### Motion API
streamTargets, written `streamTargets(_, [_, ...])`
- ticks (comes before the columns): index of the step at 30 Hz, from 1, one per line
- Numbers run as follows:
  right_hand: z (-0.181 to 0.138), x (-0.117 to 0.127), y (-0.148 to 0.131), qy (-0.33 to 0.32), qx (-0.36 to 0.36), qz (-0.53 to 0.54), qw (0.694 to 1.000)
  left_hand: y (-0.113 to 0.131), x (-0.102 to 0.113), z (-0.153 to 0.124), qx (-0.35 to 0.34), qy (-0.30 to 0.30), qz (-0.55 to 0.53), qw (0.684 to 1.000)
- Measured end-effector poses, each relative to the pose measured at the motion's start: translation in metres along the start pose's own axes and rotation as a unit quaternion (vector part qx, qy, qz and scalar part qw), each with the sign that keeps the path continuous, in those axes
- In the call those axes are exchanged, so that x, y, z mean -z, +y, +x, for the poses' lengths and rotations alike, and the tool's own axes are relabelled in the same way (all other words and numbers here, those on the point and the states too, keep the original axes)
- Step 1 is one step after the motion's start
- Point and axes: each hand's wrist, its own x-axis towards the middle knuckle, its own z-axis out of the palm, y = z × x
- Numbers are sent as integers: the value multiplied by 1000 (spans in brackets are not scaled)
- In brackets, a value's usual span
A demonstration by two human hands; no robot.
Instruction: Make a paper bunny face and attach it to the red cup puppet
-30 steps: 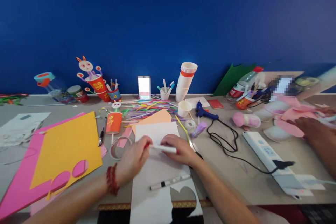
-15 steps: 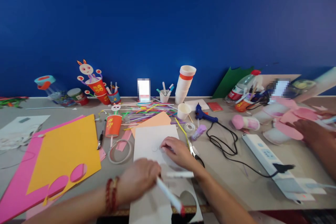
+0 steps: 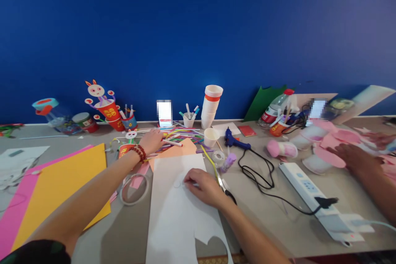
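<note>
My left hand (image 3: 151,142), with a red bead bracelet at its wrist, reaches to the far side of the table beside the pile of coloured sticks (image 3: 181,133). Its fingers are closed on a white marker (image 3: 172,143) with a red end, which points right over an orange paper sheet (image 3: 182,149). My right hand (image 3: 202,186) rests on white paper (image 3: 171,218), its fingers loosely bent and nothing visible in them. A small round pencil-like outline (image 3: 177,183) lies just left of its fingertips. Near me, the paper has a curved cut-out.
Scissors (image 3: 227,192), a glue stick (image 3: 229,162), clear tape (image 3: 219,156) and a blue glue gun (image 3: 236,140) lie to the right. A power strip (image 3: 315,198) and a co-worker's hands (image 3: 355,159) with pink paper are farther right. Yellow card (image 3: 66,189) and a tape roll (image 3: 134,189) lie left.
My left hand has moved away from me, from the near part of the white paper to the pile of sticks, carrying the marker. My right hand stays on the paper.
</note>
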Motion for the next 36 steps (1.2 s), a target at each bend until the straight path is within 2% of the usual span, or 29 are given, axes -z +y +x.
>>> streamTargets(4, [0,1,-1,-3,-4,1,1000,4,4,3,-5,4,1,1000])
streamTargets(11, [0,0,-2,-11,-11,-4,1000,7,5,-14,-86,0,-50,995])
streamTargets(17, [0,0,-2,-8,-12,-6,1000,3,-1,-21,-64,29,-63,996])
streamTargets(20, [1,0,-2,-9,-8,-2,1000,8,12,-1,-39,67,-78,994])
streamTargets(23, [1,0,-2,-4,-5,4,1000,16,27,40,-21,113,-90,989])
streamTargets(26, [1,-1,-1,-7,-3,0,1000,23,33,85,-23,117,-101,988])
streamTargets(29, [1,-2,0,-11,0,-8,1000,27,33,115,-22,111,-112,987])
streamTargets(33, [1,-2,0,-8,1,-9,1000,22,44,126,-27,122,-133,983])
streamTargets(36, [1,-1,0,-5,-1,3,1000,12,66,110,-27,156,-155,975])
